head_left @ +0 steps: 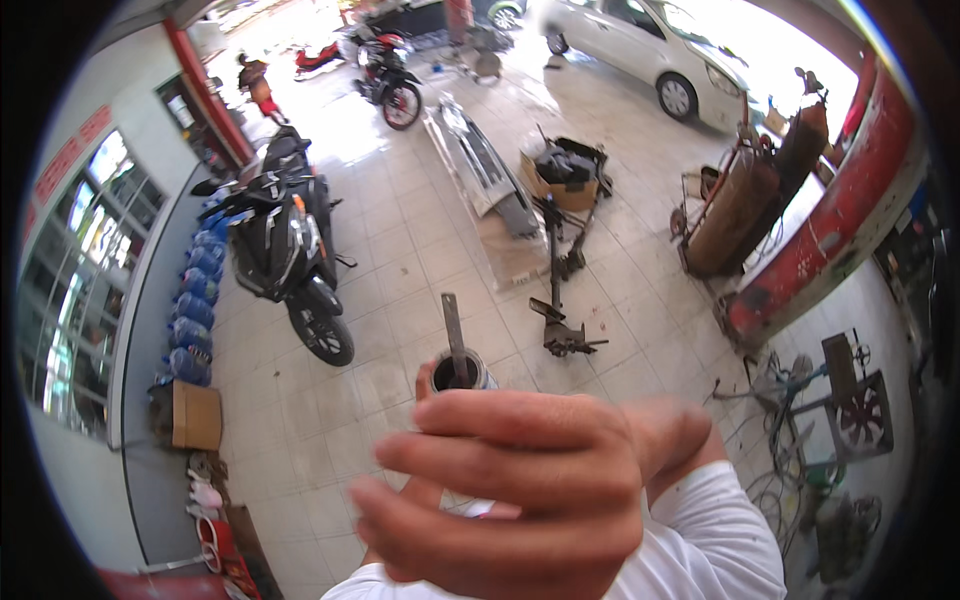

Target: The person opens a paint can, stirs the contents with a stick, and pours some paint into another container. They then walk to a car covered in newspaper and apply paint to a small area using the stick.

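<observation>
My right hand [520,480] is raised close to the camera, its fingers apart and slightly bent, a little blurred. No object shows between those fingers, and the thumb is hidden. Behind it, my left hand [425,382] is mostly covered; a fingertip shows against the side of a small round can [488,380]. The can looks dark inside. A flat metal strip [453,330] stands in it, leaning slightly to the left, its upper end with a small hole above the rim.
A black scooter [285,240] stands at left, near several blue water bottles [195,310] and a cardboard box [195,415]. Ahead lie a metal frame [560,290] and a box of parts [560,180]. Gas cylinders [735,205] and a red pillar [830,240] are at right.
</observation>
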Available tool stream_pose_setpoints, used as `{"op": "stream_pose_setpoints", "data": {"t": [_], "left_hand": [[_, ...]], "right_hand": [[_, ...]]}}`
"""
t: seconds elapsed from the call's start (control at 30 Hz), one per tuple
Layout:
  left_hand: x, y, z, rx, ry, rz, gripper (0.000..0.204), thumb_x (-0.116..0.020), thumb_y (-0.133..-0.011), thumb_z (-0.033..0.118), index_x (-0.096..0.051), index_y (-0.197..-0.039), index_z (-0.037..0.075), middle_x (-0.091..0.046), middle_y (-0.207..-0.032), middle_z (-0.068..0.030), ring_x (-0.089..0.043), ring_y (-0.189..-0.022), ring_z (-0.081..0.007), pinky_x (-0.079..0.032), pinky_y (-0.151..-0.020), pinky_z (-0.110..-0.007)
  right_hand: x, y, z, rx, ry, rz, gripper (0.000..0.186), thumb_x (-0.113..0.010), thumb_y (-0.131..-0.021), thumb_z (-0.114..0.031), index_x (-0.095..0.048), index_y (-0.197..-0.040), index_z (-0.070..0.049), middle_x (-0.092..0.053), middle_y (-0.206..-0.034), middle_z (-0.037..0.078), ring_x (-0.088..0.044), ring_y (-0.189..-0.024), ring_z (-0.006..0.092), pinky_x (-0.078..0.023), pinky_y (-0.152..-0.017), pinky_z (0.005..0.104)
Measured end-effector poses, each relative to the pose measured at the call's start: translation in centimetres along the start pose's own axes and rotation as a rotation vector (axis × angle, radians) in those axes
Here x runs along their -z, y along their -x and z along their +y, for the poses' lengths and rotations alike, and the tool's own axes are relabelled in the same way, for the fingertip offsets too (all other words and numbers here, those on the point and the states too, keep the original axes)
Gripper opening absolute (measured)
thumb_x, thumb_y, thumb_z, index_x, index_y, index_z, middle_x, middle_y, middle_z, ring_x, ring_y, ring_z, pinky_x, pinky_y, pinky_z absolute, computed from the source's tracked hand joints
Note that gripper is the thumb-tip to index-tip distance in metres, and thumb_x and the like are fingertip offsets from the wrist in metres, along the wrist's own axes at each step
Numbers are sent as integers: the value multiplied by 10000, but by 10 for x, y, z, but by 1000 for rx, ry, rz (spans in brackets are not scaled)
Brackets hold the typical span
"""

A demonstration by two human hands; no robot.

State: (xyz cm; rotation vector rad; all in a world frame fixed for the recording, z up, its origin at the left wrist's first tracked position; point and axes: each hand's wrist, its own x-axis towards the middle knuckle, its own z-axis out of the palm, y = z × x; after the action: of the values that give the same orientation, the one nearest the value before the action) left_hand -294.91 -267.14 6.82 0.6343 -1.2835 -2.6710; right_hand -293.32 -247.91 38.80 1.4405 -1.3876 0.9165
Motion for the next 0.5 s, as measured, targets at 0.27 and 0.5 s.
{"op": "stream_pose_setpoints", "data": {"t": [0.27,0.5], "left_hand": [[-38,-348,45,-625,-725,228,906,-1013,-695,305,-539,-1411,17,-652,-1332,-164,-672,-1197,-287,-543,-1041,-418],[-38,-594,155,-638,-774,395,909,-1009,-695,312,-540,-1415,15,-640,-1354,-173,-651,-1237,-298,-525,-1072,-427]], "right_hand": [[-147,-9,316,160,127,154,378,-762,-527,-186,-689,-798,67,-485,-613,22,-486,-512,139,-440,-495,291],[-234,-46,590,-254,-372,-260,361,-747,-642,-242,-737,-867,40,-606,-752,77,-603,-650,206,-498,-575,368]]}}
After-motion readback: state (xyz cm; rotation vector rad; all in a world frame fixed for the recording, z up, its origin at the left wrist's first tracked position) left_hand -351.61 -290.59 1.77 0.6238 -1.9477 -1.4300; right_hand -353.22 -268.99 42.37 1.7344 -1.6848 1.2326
